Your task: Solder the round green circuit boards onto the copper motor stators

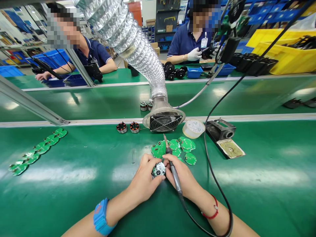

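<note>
Between thumb and fingers, my left hand [145, 179] grips a small round circuit board [158, 169] with its component side up; whether a motor part sits under it is hidden. My right hand [181, 172] is closed on a soldering iron [174, 171], its tip pointing up and away from me, off the board. The right fingertips are at the board's right edge. Just beyond my hands lies a loose pile of green round circuit boards [174, 144]. One single board [190, 158] lies to the right of the pile.
A fume extractor fan [166, 123] on a foil duct stands behind the pile. Copper-wound motor stators [134, 127], a tape roll [194, 128] and a soldering iron stand [221, 130] flank it. A row of boards [38, 150] lies left. Two co-workers sit across the bench. The iron's cable loops right.
</note>
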A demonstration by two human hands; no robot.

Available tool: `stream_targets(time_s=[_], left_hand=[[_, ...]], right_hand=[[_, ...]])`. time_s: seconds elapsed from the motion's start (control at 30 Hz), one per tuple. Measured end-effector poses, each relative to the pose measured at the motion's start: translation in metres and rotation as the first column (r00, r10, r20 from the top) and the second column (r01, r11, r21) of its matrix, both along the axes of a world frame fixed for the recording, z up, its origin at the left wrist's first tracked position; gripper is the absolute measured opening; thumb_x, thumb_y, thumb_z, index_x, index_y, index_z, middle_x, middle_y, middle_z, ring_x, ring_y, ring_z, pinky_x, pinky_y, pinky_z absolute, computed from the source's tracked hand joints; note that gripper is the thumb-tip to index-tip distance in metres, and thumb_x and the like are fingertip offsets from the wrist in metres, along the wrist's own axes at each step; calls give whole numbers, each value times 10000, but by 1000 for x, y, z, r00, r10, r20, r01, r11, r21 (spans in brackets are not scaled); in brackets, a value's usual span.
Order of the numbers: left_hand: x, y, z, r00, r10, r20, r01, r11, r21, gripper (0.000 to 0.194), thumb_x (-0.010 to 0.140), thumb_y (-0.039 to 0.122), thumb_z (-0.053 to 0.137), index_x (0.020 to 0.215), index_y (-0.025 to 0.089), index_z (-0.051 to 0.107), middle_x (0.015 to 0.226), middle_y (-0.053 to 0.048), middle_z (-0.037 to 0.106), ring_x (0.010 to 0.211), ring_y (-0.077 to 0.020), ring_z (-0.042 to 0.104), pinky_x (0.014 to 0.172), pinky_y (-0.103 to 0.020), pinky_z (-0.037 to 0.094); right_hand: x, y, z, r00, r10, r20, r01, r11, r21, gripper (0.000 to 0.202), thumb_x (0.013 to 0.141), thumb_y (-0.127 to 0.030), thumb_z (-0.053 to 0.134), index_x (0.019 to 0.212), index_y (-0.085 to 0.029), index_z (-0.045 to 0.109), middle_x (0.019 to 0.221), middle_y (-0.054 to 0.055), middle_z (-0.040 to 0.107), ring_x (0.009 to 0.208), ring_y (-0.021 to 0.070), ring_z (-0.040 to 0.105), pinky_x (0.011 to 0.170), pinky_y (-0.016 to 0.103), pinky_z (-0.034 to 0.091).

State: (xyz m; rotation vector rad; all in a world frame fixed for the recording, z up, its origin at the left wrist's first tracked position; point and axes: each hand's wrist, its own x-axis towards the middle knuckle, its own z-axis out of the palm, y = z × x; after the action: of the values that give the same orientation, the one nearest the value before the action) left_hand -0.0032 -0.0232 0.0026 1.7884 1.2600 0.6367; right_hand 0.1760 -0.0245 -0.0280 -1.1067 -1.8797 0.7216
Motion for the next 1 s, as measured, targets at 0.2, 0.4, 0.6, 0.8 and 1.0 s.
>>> stream_targets(time_s=[0.2, 0.4, 0.6, 0.8, 1.0], left_hand=[[-9, 3, 10, 997, -67, -25, 65, 996, -60, 396, 767, 68, 643, 1130, 226, 627, 1040, -40, 514, 990, -219, 551, 964, -419, 491], [-20, 5, 13, 990, -117, -74, 112, 992, -61, 356, 778, 109, 647, 1108, 243, 650, 1028, -34, 525, 969, -212, 556, 940, -385, 500], [-19, 2, 7, 985, -127, -114, 131, 991, 27, 343, 774, 148, 653, 1104, 241, 637, 1081, -57, 551, 1057, -256, 550, 947, -406, 494], [-22, 4, 17, 981, -195, 0, 194, 978, -81, 422, 827, 263, 641, 1247, 254, 599, 1186, -70, 561, 1083, -239, 560, 979, -383, 474], [-33, 13, 5, 973, -222, 57, 225, 973, -57, 318, 861, 297, 599, 1173, 276, 659, 1096, -60, 649, 1029, -241, 616, 939, -369, 483]], right_hand=[[-5, -3, 1, 998, -1, 60, -2, 998, 56, 393, 822, -91, 489, 1177, -260, 486, 906, 7, 667, 768, 170, 669, 757, 317, 567], [-11, -11, 4, 997, -31, 68, 30, 1000, 6, 306, 800, -82, 500, 1052, -256, 506, 881, -9, 664, 690, 145, 642, 690, 277, 539], [-13, -13, -4, 998, -63, 13, 63, 998, -14, 421, 847, -86, 460, 1230, -261, 469, 939, 14, 671, 755, 156, 678, 727, 291, 572], [-10, -13, -2, 995, -95, -17, 94, 993, -74, 442, 869, -126, 491, 1286, -274, 481, 904, 3, 676, 737, 151, 687, 743, 288, 594], [4, -13, -34, 999, -36, 13, 36, 999, -25, 584, 822, -154, 552, 1348, -403, 497, 931, -10, 733, 777, 210, 748, 763, 309, 628]])
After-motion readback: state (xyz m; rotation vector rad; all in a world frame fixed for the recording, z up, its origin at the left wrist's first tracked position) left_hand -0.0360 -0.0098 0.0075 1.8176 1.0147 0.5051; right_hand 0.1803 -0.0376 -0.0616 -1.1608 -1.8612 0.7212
